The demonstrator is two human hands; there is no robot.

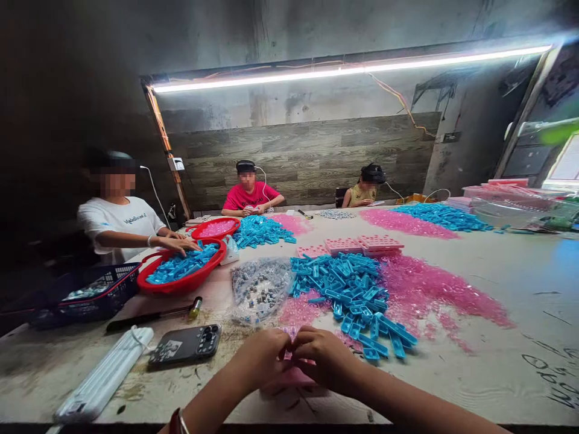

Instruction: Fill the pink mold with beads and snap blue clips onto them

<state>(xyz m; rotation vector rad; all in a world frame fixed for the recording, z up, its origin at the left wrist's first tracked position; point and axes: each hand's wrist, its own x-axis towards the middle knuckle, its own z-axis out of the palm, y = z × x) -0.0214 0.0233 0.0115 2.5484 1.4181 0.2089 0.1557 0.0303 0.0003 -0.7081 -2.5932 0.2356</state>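
My left hand (262, 357) and my right hand (322, 355) meet at the table's near edge, fingers bent and pressed together over a pink tray (292, 377). What the fingertips hold is too small to make out. Just beyond them lies a heap of blue plastic pieces (348, 283), with small clear pink pieces (434, 289) spread to its right and a smaller patch at its left. Behind the heap stand pink trays (382, 242) with holes. A clear plastic bag (261, 289) of small grey parts rests left of the heap.
A phone (185, 345), a white power strip (106, 374) and a black-handled tool (149, 318) lie on the left. Beyond are red baskets (178, 290) and a dark basket (97, 301). One person's hand reaches into blue pieces; two people sit across the table.
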